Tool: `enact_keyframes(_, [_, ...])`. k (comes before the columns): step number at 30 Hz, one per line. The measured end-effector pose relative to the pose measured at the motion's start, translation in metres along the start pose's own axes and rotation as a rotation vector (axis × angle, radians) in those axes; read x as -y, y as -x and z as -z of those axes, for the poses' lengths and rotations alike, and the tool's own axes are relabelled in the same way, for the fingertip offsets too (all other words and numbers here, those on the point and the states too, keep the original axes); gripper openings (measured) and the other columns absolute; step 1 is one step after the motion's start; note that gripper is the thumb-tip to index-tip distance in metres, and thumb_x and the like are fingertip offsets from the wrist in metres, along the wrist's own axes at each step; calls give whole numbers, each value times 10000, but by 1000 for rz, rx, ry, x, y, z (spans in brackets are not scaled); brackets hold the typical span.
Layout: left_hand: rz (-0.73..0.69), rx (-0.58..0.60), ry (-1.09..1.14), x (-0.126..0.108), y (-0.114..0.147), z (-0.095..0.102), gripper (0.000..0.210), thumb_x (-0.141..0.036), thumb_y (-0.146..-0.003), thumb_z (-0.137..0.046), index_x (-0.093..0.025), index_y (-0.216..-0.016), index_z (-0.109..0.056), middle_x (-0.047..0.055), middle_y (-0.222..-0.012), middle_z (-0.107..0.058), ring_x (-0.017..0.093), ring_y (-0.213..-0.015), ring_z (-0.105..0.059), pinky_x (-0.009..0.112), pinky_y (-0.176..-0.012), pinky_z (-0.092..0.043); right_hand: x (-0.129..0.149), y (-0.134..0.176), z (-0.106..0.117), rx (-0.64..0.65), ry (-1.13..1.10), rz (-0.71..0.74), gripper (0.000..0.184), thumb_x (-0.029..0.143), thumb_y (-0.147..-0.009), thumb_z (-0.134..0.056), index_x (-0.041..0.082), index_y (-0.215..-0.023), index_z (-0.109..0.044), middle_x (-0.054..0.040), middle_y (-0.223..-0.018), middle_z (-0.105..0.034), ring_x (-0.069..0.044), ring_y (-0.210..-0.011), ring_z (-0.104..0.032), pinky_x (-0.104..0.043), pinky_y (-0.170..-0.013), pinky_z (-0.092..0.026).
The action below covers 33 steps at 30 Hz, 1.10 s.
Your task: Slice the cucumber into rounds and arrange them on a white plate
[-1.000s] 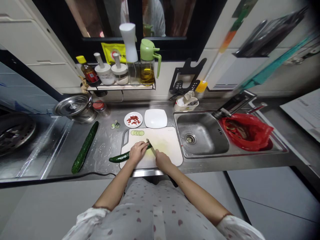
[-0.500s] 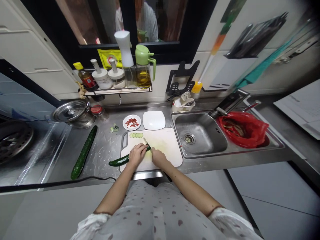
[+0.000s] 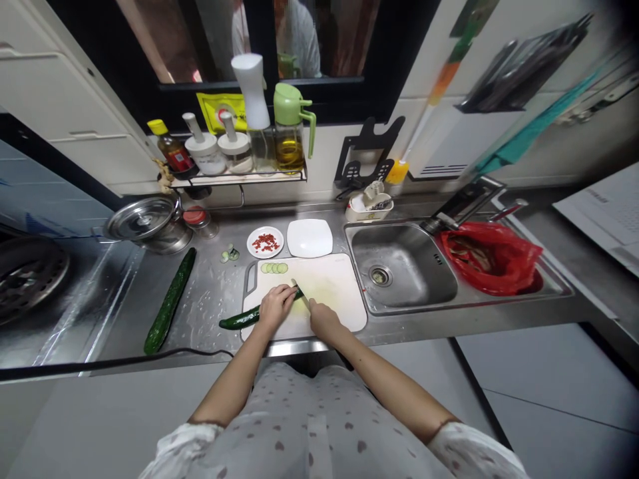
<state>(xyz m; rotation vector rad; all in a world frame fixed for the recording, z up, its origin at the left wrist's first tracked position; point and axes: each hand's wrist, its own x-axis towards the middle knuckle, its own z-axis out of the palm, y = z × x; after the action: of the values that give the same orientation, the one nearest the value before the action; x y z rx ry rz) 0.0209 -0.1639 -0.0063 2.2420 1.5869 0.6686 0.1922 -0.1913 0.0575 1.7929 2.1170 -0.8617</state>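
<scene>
A dark green cucumber lies across the left part of the white cutting board, its tail sticking out past the board's left edge. Over its right portion my left hand is closed, fingers pressing it down. My right hand grips a knife, whose blade is at the cucumber's cut end, close to my left fingertips. Several pale cucumber slices lie in a row at the board's upper left. Another whole cucumber rests on the steel counter to the left.
Behind the board stand a small plate of chopped red bits and a white square plate. Cucumber scraps lie left of them. A sink adjoins on the right, with a red plastic bag beyond. A lidded pot sits back left.
My right hand and the knife have shifted slightly to the right. My left hand still holds the cucumber in place. The whole view has moved a little.
</scene>
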Motion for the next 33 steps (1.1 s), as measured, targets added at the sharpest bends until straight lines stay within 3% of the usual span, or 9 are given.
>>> enact_keyframes(9, [4,6,0,-2,-1,3,253,-305,-924,-480,-275,-1083,-675,26,-1033,-657,152,-926,-582,270,-828,-472,8,-14,2,-15,7,4,347,57,-851,-370,114,-1187,-438,-159,-1004,-649,-242,-982,-632,-305,-746,-451])
enact_keyframes(20, [1,6,17,-1,0,2,250,-297,-921,-486,-282,-1094,-666,23,-1031,-655,152,-943,-585,275,-841,-474,1,0,-6,-5,17,-14,338,43,-829,-389,127,-1149,-459,-149,-977,-659,-236,-955,-641,-298,-740,-450])
enact_keyframes(33, [3,-4,10,-2,0,2,245,-306,-924,-483,-278,-1078,-672,26,-1020,-654,153,-946,-583,276,-833,-476,2,-11,-8,4,23,-19,322,46,-856,-377,140,-1156,-446,-142,-990,-654,-218,-960,-635,-280,-736,-434])
